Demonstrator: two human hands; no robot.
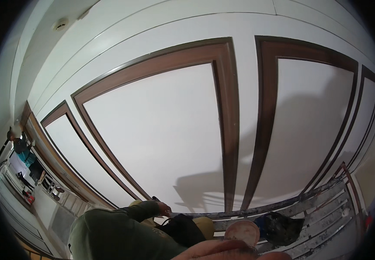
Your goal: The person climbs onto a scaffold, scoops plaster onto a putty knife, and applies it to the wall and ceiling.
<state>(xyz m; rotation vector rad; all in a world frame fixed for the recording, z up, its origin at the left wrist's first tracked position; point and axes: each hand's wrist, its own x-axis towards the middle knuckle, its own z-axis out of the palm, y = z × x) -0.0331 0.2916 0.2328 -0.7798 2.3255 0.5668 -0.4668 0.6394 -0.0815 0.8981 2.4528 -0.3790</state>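
Note:
My left arm, in a green sleeve, reaches forward past my lap. At its end, my left hand [165,209] is curled beside the edge of the platform. A small dark piece [154,198] juts up by it; its kind does not show. Very near the camera, at the lower edge, lies part of my right hand [226,250], its fingertips cut off or hidden. Just beyond it sits a round tub [242,232] with a pale pinkish, smeared surface. To the tub's right is a crumpled black plastic bag [282,229]. Something black [183,229] rests across my lap.
I am on a paint-spattered slatted platform [326,216] with a reddish metal post [353,184] at its right end. Ahead stands a white wall with brown-framed panels [228,108]. Far left, another person [23,149] reaches up to the wall. A round ceiling fitting [60,24] shows upper left.

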